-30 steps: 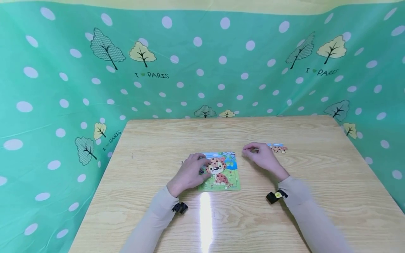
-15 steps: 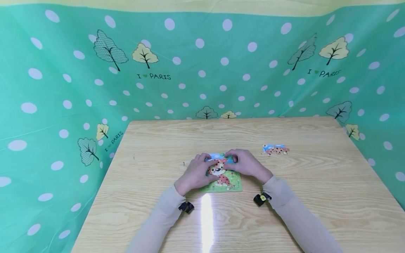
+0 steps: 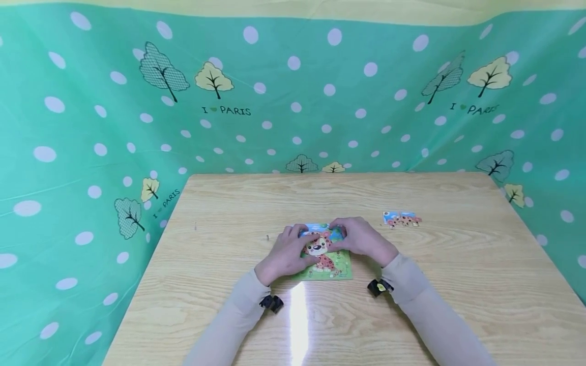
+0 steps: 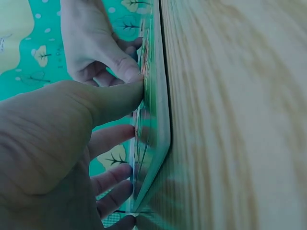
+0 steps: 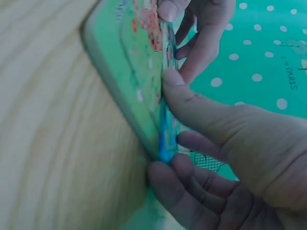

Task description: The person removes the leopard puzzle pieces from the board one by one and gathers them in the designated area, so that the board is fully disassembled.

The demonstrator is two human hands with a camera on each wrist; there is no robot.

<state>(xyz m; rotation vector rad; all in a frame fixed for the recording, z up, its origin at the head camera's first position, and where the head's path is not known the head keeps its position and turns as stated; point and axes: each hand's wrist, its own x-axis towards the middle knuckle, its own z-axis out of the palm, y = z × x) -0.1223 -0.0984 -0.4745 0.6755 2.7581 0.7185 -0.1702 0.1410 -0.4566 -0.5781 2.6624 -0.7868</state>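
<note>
- We see the puzzle board lying flat on the worktop, between both hands.
- We judge it light and stiff, its glossy pieces apt to slide; the rim looks the surest hold.
- The left hand spreads relaxed fingers over its left side, thumb on the face.
- The right hand bends round the far right corner; we cannot tell whether it pinches a piece.
- We cannot count the loose pieces surely.

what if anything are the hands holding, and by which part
The puzzle lies on the table, the left hand touching its left side, the right hand its upper-right part; whether either grips it cannot be told.
</note>
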